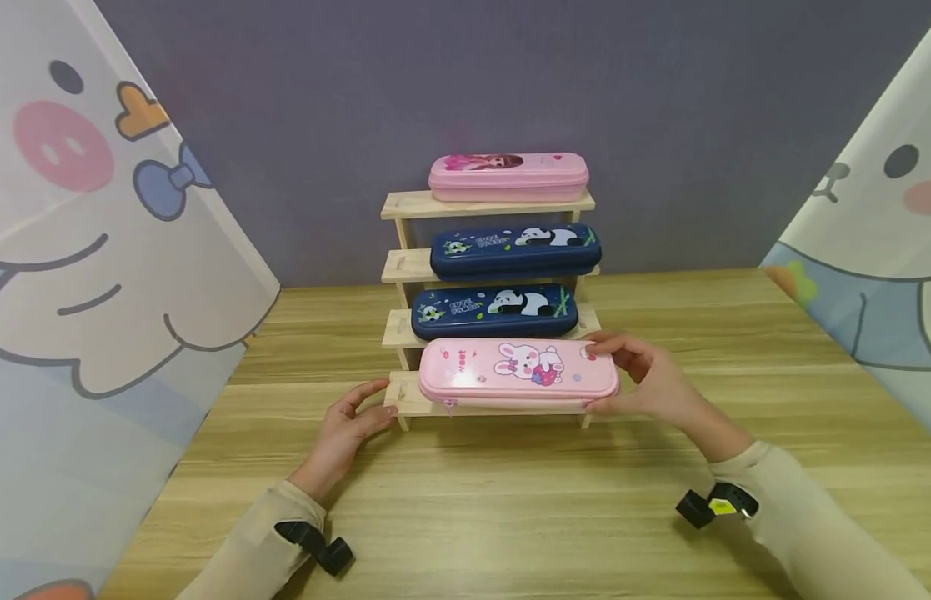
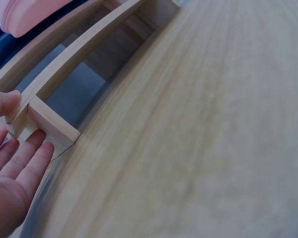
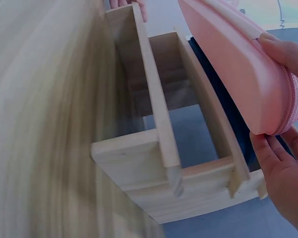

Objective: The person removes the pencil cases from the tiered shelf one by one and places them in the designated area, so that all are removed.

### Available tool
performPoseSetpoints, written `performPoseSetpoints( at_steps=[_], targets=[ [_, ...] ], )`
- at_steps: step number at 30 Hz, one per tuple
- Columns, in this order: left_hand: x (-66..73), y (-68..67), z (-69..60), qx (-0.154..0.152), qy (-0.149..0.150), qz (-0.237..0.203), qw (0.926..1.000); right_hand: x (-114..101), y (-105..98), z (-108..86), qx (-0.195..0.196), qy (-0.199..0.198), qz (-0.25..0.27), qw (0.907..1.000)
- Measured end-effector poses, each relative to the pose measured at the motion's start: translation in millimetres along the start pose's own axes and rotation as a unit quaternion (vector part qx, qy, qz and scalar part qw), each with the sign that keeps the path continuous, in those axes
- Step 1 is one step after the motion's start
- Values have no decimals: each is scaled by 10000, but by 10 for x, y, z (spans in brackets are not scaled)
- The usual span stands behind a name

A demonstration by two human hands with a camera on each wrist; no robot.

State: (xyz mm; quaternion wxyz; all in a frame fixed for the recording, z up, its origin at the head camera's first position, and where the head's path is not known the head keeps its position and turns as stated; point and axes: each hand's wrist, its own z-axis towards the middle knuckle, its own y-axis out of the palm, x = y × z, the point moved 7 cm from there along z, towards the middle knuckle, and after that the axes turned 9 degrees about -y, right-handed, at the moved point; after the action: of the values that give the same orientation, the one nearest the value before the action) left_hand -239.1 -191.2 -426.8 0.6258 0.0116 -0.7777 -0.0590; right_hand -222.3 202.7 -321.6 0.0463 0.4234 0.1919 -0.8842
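Observation:
My right hand (image 1: 645, 379) grips the right end of a pink pencil case (image 1: 465, 375) with a rabbit and strawberry picture, thumb in front and fingers behind. In the right wrist view, the pink case (image 3: 238, 69) is raised off the lowest step of a wooden tiered rack (image 3: 161, 114), with a gap beneath it. My left hand (image 1: 343, 429) holds the left end of that step. The left wrist view has the thumb on top of the board (image 2: 64, 59) and the fingers below, by the leg. A zipper pull hangs at the case's front left.
On the second and third steps sit dark blue panda pencil cases (image 1: 495, 312). The top step bears a pink case (image 1: 508, 177) with a doll picture. The rack stands on a wood-grain table (image 1: 465, 508), with a grey wall (image 1: 465, 83) behind and cartoon panels (image 1: 135, 275) either side.

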Motion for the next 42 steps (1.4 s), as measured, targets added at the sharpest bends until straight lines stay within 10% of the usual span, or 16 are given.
performPoseSetpoints(
  at_steps=[17,42],
  targets=[
    [-21,7,9,-83,-3,-50,10000,-198,-335,9,678,-584,561,9944],
    [-10,13,15,-163,-78,-108,9998,-282,-744,-38,2037,-1170,1404,9618]
  ],
)
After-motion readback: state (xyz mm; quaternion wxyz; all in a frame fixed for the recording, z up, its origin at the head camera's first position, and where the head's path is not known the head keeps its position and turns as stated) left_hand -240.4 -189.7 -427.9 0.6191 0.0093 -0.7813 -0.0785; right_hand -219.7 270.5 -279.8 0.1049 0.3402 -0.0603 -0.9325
